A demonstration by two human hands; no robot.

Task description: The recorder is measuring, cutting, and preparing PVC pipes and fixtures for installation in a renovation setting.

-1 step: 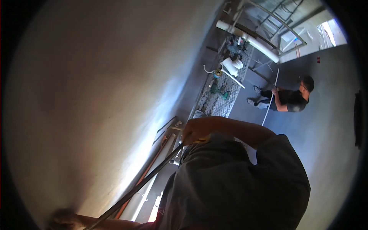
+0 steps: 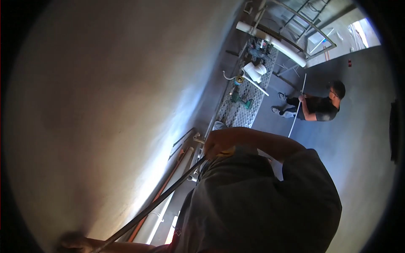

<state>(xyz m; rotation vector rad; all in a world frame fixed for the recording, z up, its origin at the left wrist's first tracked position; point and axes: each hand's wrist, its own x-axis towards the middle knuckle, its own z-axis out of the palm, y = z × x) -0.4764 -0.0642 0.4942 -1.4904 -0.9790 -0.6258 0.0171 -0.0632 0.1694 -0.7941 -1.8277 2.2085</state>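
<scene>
My right hand (image 2: pixel 216 144) is closed around a yellow-and-dark case, which looks like a tape measure (image 2: pixel 227 152). From that hand a long dark strip, apparently its blade, slants down to the left and leaves the picture at the lower edge. The strip passes in front of my left forearm near the wrist. At the lower left my left hand (image 2: pixel 75 241) is by the pale wall (image 2: pixel 105 126), in deep shadow. Its fingers are too dark to make out, and I cannot tell whether it touches the strip.
A metal mesh platform (image 2: pixel 241 116) beyond my right hand bears a green drill (image 2: pixel 241 101), a white pipe fitting (image 2: pixel 254 72) and other tools. A white pipe (image 2: pixel 272 44) lies across its far end. Pipes (image 2: pixel 162 198) run along the wall. A person (image 2: pixel 320 105) holds a thin white pole.
My right hand has shifted slightly to the right, and more of the yellow case shows beside it. The left hand has moved slightly to the right.
</scene>
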